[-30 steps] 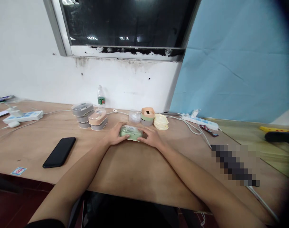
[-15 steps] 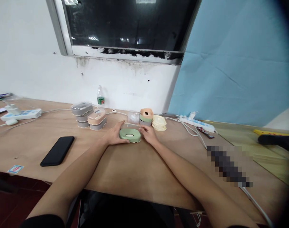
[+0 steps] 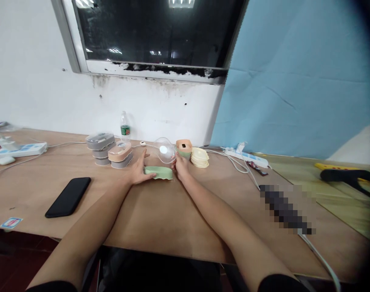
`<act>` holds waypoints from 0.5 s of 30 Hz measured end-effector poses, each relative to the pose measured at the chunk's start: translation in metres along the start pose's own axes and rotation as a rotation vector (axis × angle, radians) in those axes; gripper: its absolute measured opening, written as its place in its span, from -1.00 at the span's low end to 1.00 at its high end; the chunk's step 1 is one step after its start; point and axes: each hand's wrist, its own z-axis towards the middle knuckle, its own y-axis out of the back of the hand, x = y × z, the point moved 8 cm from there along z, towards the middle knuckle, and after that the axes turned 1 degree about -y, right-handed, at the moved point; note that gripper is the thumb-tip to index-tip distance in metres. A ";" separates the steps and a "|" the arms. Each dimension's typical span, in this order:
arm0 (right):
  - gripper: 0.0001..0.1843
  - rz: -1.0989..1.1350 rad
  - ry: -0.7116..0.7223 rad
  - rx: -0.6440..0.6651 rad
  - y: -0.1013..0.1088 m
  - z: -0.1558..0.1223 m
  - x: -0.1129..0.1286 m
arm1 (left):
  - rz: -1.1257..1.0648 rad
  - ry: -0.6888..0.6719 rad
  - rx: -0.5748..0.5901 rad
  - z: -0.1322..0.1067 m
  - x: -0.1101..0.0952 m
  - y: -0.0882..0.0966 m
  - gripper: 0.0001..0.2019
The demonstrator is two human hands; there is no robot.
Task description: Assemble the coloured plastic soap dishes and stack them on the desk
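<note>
The clear lid (image 3: 164, 151) has moved: half a second ago it was low, right behind the green box (image 3: 159, 173), and now the right hand (image 3: 181, 165) has it higher up and farther back. The green box has turned too; its top with the little slot showed then, and now mostly its side shows. The green box is on the near side of the lid, between the two hands. The right fingers are pinched together on the edge of the clear lid. The left hand (image 3: 137, 172) is at the left end of the green box, its thumb on the front and its pointing finger spread far from the thumb; the other fingers are hidden, so I can't tell if they grip. On the table (image 3: 160, 219), a bottle (image 3: 123, 120) by the wall wears a green label (image 3: 125, 130) with a red patch, but its words are too small to read. A blue and white sticker (image 3: 11, 222) near the left front edge has red marks I can't read. A shiny wrapper (image 3: 257, 168) on the right has print too tiny to make out. The black phone (image 3: 68, 197) shows no name I can see.
</note>
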 end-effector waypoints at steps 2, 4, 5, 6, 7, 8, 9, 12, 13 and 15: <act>-0.58 0.069 -0.099 -0.002 -0.005 0.003 -0.011 | 0.003 0.017 0.040 0.000 0.002 -0.005 0.08; -0.63 0.108 -0.165 -0.024 -0.006 0.006 -0.017 | 0.007 0.021 0.088 0.000 0.001 -0.010 0.01; -0.65 0.117 -0.185 -0.034 -0.006 0.007 -0.019 | 0.010 0.018 0.104 0.000 -0.001 -0.012 -0.02; -0.67 0.122 -0.198 -0.040 -0.005 0.009 -0.020 | 0.015 0.014 0.116 0.001 -0.002 -0.014 -0.05; -0.69 0.125 -0.202 -0.042 -0.004 0.009 -0.021 | 0.020 0.010 0.128 0.001 -0.004 -0.015 -0.07; -0.70 0.126 -0.201 -0.038 -0.003 0.010 -0.021 | 0.028 0.008 0.137 0.001 -0.006 -0.016 -0.09; -0.71 0.125 -0.193 -0.028 -0.003 0.010 -0.020 | 0.037 0.008 0.145 0.001 -0.007 -0.016 -0.10; -0.73 0.099 -0.149 0.005 -0.004 0.008 -0.016 | 0.054 0.008 0.166 0.001 -0.009 -0.018 -0.14; -0.72 0.080 -0.136 0.012 -0.005 0.007 -0.014 | 0.057 0.005 0.164 0.000 -0.009 -0.018 -0.17; -0.69 0.032 -0.123 0.012 -0.006 0.006 -0.012 | 0.065 0.006 0.148 0.000 -0.008 -0.018 -0.23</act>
